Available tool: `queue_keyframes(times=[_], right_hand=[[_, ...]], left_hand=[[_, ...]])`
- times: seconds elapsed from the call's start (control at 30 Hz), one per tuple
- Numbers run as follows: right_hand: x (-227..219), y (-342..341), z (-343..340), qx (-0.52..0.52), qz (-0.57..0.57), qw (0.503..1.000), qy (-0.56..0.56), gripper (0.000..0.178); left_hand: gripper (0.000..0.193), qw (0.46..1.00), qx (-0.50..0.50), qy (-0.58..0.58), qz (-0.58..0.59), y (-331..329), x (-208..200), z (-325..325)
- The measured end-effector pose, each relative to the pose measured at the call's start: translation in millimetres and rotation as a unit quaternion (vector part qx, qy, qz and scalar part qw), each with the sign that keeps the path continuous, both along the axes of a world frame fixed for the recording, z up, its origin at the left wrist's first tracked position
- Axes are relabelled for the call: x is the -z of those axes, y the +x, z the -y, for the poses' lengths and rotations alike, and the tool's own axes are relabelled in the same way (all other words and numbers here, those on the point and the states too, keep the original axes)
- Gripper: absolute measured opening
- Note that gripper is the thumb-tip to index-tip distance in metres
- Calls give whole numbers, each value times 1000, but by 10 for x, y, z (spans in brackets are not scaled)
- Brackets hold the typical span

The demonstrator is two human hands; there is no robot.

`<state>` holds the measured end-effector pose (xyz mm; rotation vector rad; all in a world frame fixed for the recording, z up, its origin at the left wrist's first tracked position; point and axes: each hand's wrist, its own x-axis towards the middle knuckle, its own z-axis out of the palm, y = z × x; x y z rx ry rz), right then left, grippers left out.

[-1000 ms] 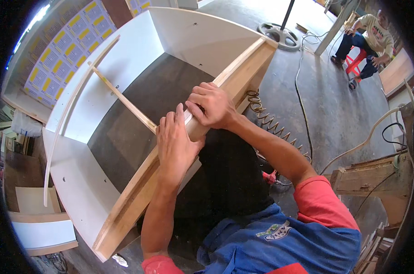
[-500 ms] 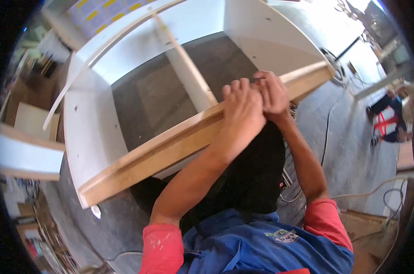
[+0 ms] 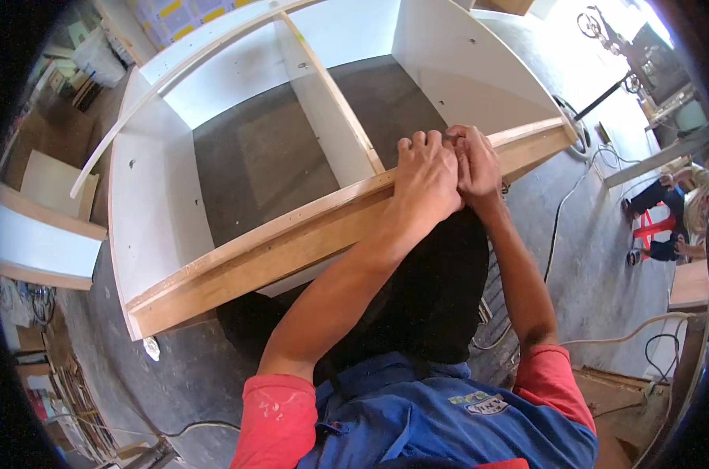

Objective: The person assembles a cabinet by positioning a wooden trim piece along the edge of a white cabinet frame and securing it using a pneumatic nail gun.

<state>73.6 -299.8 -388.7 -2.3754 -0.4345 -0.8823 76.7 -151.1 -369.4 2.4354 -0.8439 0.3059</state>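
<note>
A large cabinet frame (image 3: 153, 195) with white inner panels stands in front of me, its open side up. One white divider (image 3: 323, 102) with a wood-coloured edge crosses its inside. Along the near side runs a bare wooden rail (image 3: 268, 250). My left hand (image 3: 428, 176) is closed over the rail's top edge, right of the divider, knuckles up. Pressed against it, my right hand (image 3: 478, 164) has its fingers bent over the same edge. The fingertips are hidden, so anything small under them cannot be seen. A thin pale strip (image 3: 120, 141) curves along the cabinet's far left and hangs past its corner.
At the left lies another white panel piece with wooden edges (image 3: 46, 242). Cables (image 3: 556, 227) run over the grey floor on the right. A person (image 3: 667, 203) sits on a red stool (image 3: 651, 227) at the far right. Scrap boards (image 3: 85, 402) lean at the lower left.
The view has shifted slightly, so the cabinet sits a little differently in it. Both hands stay together at about the same spot on the rail, with fingers slightly shifted.
</note>
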Motion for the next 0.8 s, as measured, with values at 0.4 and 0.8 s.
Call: queue_keyframes(times=[0.4,0.8], right_hand=[[-45,0,-91,-24,-41,998,40,26],[-129,67,-88,-11,-32,997,-76,9]], left_hand=[[31,918,229,34,-321,953,-314,-519],[84,991,-14,74,-113,-398,-360,-1548]])
